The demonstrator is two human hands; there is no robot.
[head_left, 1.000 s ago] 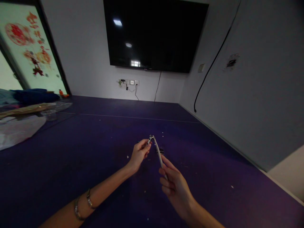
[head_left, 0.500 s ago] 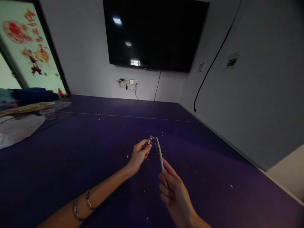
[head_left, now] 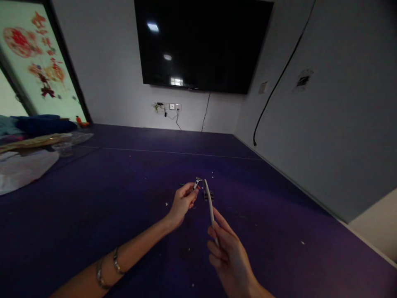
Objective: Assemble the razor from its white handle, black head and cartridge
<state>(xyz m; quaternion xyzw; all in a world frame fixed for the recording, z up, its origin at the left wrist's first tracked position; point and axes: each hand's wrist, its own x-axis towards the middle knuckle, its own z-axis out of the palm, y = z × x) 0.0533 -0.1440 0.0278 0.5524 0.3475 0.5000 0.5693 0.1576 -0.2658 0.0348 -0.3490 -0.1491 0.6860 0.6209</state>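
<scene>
My left hand [head_left: 182, 203] is closed round a razor [head_left: 196, 183], pinched by its handle with the metallic head up. In my right hand [head_left: 228, 252] is a long, slender pale stick [head_left: 209, 205], shaped like a toothbrush handle. Its far end is tilted up and away, right beside the razor head. Whether the two touch I cannot tell. Behind the stick, a small dark case with slots [head_left: 211, 196] lies on the purple surface [head_left: 149, 256], partly covered by it.
Small white scraps [head_left: 303, 243] are scattered over the surface. To the left lie a white sheet [head_left: 27, 167], clear plastic [head_left: 65, 149] and blue cloth [head_left: 45, 124]. Walls border the far and right sides; a black cable [head_left: 273, 93] hangs down the right one, and a television [head_left: 201, 45] hangs ahead.
Almost nothing differs. Both hands keep their holds, with the razor and the pale stick close together in nearly the same place.
</scene>
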